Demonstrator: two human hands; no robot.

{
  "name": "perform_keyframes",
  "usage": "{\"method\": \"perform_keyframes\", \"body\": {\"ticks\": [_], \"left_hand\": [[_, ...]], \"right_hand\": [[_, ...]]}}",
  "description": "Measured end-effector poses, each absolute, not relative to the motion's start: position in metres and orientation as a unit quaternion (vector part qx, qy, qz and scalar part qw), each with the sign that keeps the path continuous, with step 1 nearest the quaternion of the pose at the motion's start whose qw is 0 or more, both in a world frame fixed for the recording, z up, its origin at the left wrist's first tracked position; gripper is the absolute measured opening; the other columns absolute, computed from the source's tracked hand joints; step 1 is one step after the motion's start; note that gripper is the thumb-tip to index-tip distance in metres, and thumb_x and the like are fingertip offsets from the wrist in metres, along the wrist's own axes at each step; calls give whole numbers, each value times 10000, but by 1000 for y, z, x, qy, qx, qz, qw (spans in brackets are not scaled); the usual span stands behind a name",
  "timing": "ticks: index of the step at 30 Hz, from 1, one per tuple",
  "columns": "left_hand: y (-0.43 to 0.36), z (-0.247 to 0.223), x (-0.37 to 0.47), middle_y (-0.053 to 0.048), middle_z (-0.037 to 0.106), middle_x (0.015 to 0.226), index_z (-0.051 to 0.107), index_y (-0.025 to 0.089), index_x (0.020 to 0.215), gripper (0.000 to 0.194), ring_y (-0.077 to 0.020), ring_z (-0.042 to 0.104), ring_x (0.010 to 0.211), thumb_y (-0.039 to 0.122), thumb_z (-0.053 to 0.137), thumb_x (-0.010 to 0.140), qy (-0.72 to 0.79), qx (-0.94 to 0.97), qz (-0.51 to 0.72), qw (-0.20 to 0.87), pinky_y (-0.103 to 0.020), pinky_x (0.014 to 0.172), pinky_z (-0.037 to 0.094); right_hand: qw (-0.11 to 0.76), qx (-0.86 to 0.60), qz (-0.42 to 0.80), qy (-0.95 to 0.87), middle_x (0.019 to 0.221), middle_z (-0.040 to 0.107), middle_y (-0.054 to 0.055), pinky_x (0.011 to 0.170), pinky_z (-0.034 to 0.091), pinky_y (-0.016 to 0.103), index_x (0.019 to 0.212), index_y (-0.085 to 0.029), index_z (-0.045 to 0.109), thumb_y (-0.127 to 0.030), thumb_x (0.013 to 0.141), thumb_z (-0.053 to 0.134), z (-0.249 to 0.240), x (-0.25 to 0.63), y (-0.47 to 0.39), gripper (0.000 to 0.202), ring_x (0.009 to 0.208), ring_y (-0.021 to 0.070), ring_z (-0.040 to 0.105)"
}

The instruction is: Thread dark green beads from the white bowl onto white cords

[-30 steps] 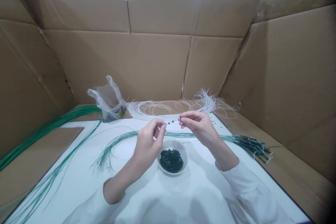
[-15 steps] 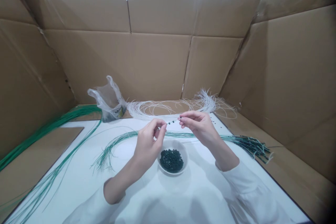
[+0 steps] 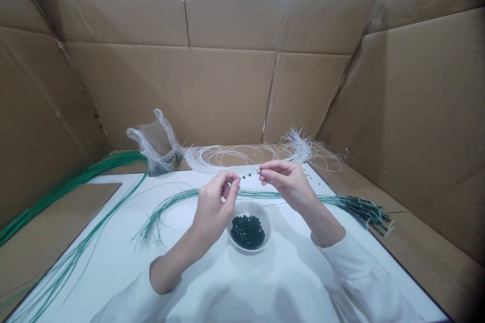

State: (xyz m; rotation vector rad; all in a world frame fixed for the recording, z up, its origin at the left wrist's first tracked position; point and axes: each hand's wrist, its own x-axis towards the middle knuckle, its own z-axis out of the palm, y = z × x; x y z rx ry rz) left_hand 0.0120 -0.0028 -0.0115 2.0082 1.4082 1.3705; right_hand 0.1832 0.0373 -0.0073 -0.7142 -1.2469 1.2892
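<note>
Between my hands a thin string (image 3: 253, 174) is stretched, with small dark green beads on it. My left hand (image 3: 217, 201) pinches its left part between thumb and fingertips. At the right end, my right hand (image 3: 285, 181) is closed on the string near its tip; what else those fingertips hold is too small to tell. Below and between the hands stands a white bowl (image 3: 268, 229) with many dark green beads (image 3: 247, 232). Behind the bowl, a bundle of green strings (image 3: 261, 195) crosses the white table, its right end strung with dark beads.
A plastic bag (image 3: 161, 149) stands at the back left. Coiled white strings (image 3: 212, 155) lie along the back. More green strings (image 3: 68, 184) run down the left side. A few loose beads lie beyond my right hand. Cardboard walls (image 3: 227, 91) surround the table (image 3: 159, 272).
The beads on the string between my hands have shifted very slightly to the left. Both hands keep nearly the same place and grip.
</note>
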Motion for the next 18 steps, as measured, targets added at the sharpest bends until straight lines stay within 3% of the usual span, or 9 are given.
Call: {"method": "perform_keyframes", "body": {"ticks": [18], "left_hand": [[-2,-12,12,16,559,667,531,181,799,132,-92,445,552,264,432,829,495,703,483,163,-192,537,352]], "right_hand": [[568,-281,560,-533,632,672,11,556,488,219,693,-180,699,-164,595,723,-10,184,38,102,553,94,596]]}}
